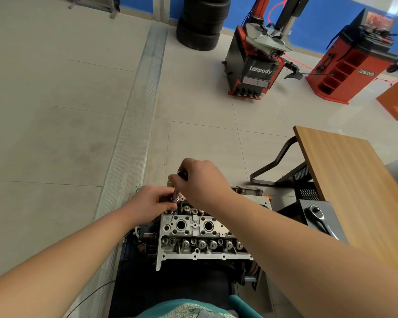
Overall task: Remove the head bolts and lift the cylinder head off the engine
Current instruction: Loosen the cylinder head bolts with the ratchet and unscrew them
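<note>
Both hands are closed on one tool: the right hand [201, 181] wraps its curled fingers around the black top end of a slim chrome socket extension bar [176, 194], while the left hand [151, 204] pinches the bar's lower end, where a socket seems to sit, at the far-left corner of the bare aluminium cylinder head [201, 232]. The bar stands nearly upright, tilted a little away from the person. Whether it is seated on a head bolt cannot be told, since the left fingers hide the tip.

The cylinder head sits on the engine block [216, 269] directly in front of the person, with valve springs and two round plug wells exposed. A chrome ratchet handle [319, 220] lies apart on a dark metal tray [326, 211] to the right, beside a wooden-topped table [352, 180].

By judgement, bolt removal is still under way and the head is not ready to lift. The tilt is the main risk: an angled socket could slip and round the bolt head, or jolt the knuckles into the valve springs. A dropped bolt or socket could fall into an open well.
</note>
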Motion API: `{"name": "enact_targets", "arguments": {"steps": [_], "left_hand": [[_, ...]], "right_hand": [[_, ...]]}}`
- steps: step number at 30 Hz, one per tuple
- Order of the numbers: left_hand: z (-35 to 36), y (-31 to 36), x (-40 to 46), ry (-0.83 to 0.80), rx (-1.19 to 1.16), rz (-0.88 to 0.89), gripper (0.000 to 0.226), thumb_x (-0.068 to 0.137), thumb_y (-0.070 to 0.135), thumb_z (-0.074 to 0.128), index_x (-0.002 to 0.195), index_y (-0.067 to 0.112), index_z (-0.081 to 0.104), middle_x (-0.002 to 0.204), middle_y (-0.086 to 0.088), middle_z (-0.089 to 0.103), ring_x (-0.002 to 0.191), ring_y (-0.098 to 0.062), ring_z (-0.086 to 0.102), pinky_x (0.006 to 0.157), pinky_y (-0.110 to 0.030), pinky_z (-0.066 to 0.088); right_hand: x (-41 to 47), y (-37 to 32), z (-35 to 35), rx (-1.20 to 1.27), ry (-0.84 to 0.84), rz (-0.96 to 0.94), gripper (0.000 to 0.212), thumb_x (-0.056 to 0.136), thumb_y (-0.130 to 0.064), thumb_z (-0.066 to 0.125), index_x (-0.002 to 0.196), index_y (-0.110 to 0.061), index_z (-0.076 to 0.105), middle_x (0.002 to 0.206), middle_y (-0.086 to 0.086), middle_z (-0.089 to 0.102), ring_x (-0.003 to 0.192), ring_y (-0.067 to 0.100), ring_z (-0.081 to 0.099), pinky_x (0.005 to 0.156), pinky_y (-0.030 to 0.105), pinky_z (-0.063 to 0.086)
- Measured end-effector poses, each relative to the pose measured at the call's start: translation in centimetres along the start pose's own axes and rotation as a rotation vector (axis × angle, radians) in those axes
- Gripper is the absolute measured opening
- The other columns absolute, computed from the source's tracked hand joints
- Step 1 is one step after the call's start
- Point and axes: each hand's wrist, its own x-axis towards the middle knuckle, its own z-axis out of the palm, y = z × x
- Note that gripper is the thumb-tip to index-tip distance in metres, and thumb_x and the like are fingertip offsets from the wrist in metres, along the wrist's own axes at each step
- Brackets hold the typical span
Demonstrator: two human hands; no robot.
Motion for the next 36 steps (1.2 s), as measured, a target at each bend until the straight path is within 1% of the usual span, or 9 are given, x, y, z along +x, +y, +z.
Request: {"name": "enact_targets", "arguments": {"steps": [5, 12, 16, 20, 22, 25, 30, 32, 36], "left_hand": [[-0.2, 0.3, 0.0, 0.015, -0.01, 0.016, 0.038, 0.09, 0.02, 0.08, 0.088, 0.057, 0.071, 0.078, 0.02, 0.072, 0.074, 0.002, 0.065, 0.072, -0.022, 0.044], [-0.4, -0.1, -0.3, 0.012, 0.012, 0.029, 0.022, 0.089, 0.024, 0.08, 0.093, 0.044, 0.073, 0.077, 0.014, 0.068, 0.071, -0.003, 0.061, 0.068, -0.018, 0.046], [0.0, -0.3, -0.7, 0.022, 0.023, 0.02, 0.022, 0.089, 0.024, 0.08, 0.092, 0.044, 0.071, 0.077, 0.015, 0.068, 0.072, -0.003, 0.062, 0.071, -0.028, 0.047], [0.2, 0.7, -1.8, 0.055, 0.007, 0.005, 0.019, 0.088, 0.024, 0.079, 0.09, 0.042, 0.072, 0.083, 0.007, 0.072, 0.082, -0.015, 0.07, 0.081, -0.045, 0.059], [0.0, 1.9, -2.4, 0.082, -0.053, 0.014, 0.028, 0.088, 0.017, 0.076, 0.084, 0.044, 0.069, 0.08, 0.004, 0.071, 0.077, -0.013, 0.069, 0.075, -0.042, 0.059], [0.5, 4.0, -2.8, 0.156, -0.203, 0.023, 0.049, 0.084, 0.005, 0.062, 0.083, 0.054, 0.067, 0.08, 0.013, 0.072, 0.072, 0.002, 0.066, 0.065, -0.016, 0.051], [3.9, 6.0, -2.8, 0.393, -0.456, -0.064, 0.056, 0.1, 0.004, 0.038, 0.056, 0.026, 0.065, 0.058, 0.007, 0.062, 0.058, -0.005, 0.06, 0.06, -0.028, 0.048], [4.8, 6.0, -2.4, 0.447, -0.583, -0.065, 0.035, 0.092, 0.012, 0.046, 0.069, 0.025, 0.069, 0.07, 0.0, 0.07, 0.07, -0.014, 0.067, 0.064, -0.034, 0.055], [5.6, 5.5, -1.4, 0.51, -0.416, 0.041, 0.017, 0.087, 0.037, 0.062, 0.093, 0.022, 0.07, 0.08, 0.002, 0.067, 0.075, -0.013, 0.063, 0.069, -0.033, 0.052]], "right_hand": [[0.4, 0.0, -0.1, 0.008, -0.021, 0.018, 0.027, 0.097, -0.042, 0.064, 0.1, -0.016, 0.066, 0.075, -0.004, 0.057, 0.064, 0.018, 0.053, 0.049, 0.024, 0.032], [0.3, -0.2, 0.0, 0.007, -0.045, 0.019, 0.023, 0.093, -0.043, 0.065, 0.088, -0.023, 0.056, 0.067, -0.009, 0.053, 0.057, 0.012, 0.051, 0.049, 0.026, 0.035], [0.3, -0.5, 0.2, -0.036, -0.051, 0.034, 0.025, 0.092, -0.043, 0.065, 0.084, -0.021, 0.055, 0.065, -0.004, 0.056, 0.058, 0.021, 0.057, 0.051, 0.028, 0.041], [-0.4, -0.9, 0.7, -0.08, -0.079, -0.041, 0.029, 0.094, -0.044, 0.065, 0.083, -0.02, 0.052, 0.064, -0.006, 0.05, 0.058, 0.014, 0.05, 0.048, 0.026, 0.032], [-1.0, -1.2, 1.0, -0.062, -0.118, -0.09, 0.03, 0.096, -0.044, 0.064, 0.088, -0.018, 0.052, 0.068, -0.003, 0.053, 0.061, 0.017, 0.052, 0.05, 0.029, 0.037], [-1.8, -1.4, 1.2, -0.074, -0.154, -0.149, 0.027, 0.099, -0.04, 0.059, 0.093, -0.017, 0.046, 0.075, 0.003, 0.058, 0.065, 0.029, 0.054, 0.054, 0.035, 0.042], [-3.1, -1.1, 1.4, -0.031, -0.123, -0.204, 0.019, 0.103, -0.032, 0.057, 0.102, -0.014, 0.051, 0.083, 0.008, 0.066, 0.072, 0.033, 0.058, 0.06, 0.038, 0.046], [-3.7, 0.1, 0.9, 0.138, -0.148, -0.188, 0.025, 0.1, -0.029, 0.065, 0.122, -0.018, 0.058, 0.101, 0.004, 0.073, 0.087, 0.027, 0.066, 0.072, 0.036, 0.051], [-5.8, 6.9, -0.8, 0.339, -0.09, -0.03, 0.053, 0.095, -0.032, 0.072, 0.141, -0.041, 0.047, 0.107, -0.019, 0.065, 0.1, 0.003, 0.063, 0.088, 0.028, 0.056]]}}
